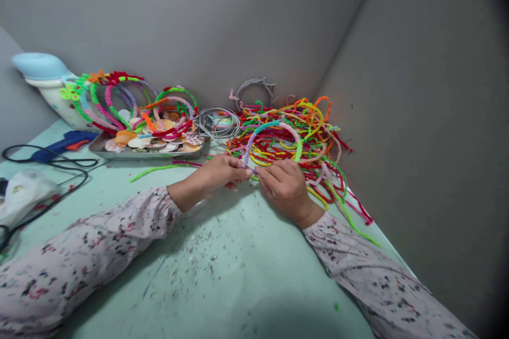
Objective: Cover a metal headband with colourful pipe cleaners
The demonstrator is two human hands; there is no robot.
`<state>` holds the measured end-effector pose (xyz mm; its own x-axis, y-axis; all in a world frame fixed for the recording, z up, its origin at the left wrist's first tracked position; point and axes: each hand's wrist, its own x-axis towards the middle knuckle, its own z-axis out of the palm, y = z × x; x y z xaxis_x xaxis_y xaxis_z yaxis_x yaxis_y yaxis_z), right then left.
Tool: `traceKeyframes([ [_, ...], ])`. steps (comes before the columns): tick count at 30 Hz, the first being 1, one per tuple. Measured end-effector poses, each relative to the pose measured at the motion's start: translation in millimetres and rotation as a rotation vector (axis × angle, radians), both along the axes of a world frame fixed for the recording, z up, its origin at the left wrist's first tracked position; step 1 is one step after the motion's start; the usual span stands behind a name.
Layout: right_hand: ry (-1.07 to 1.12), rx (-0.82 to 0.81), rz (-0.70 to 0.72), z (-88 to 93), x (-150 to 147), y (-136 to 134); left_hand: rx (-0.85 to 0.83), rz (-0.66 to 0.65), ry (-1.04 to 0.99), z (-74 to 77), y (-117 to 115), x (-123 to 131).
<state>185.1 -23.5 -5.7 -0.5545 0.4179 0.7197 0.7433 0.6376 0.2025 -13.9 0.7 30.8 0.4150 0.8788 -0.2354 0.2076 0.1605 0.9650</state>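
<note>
Here's the hoop [267, 125], arching above my two hands, in front of the stems [323, 107]: my left hand [220, 172] has its grip pinched on the hoop's purple side, my right hand's [286, 188] grip closed on a purple tip beside it, seemingly to steady the ends. The stems lie heaped within reach, likely for easy picking; left along the table [222, 280], a tray [151, 155] keeps shells [139, 141] together.

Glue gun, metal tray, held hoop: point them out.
Glue gun [59, 146]: head view, on its blue body.
Metal tray [147, 155]: head view, on its front wall.
Held hoop [267, 126]: head view, on its blue upper stretch.
</note>
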Motion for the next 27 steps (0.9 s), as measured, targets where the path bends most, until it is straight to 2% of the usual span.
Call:
traceKeyframes([
  [6,-0.018,0.029,0.006,0.3,-0.9,-0.8,-0.049,0.045,-0.006,3.1,-2.0,0.6],
  [13,-0.055,0.07,0.039,-0.4,-0.3,-2.1,-0.43,0.065,-0.136,9.5,1.5,4.4],
  [17,-0.066,0.077,0.044,0.0,1.0,-2.7,-0.521,0.055,-0.196,10.4,0.3,4.7],
  [19,-0.067,0.074,0.041,0.3,0.9,-2.6,-0.492,0.055,-0.204,8.0,-1.4,5.3],
  [21,-0.058,0.062,0.033,0.3,0.5,-1.9,-0.392,0.079,-0.18,4.4,-2.8,6.6],
  [25,-0.015,0.013,-0.004,-0.3,-0.8,0.4,-0.051,0.168,-0.03,-3.5,-1.4,9.2],
  [27,0.004,-0.017,-0.028,-0.6,-0.9,1.2,0.13,0.168,0.024,-6.5,1.2,9.0],
])
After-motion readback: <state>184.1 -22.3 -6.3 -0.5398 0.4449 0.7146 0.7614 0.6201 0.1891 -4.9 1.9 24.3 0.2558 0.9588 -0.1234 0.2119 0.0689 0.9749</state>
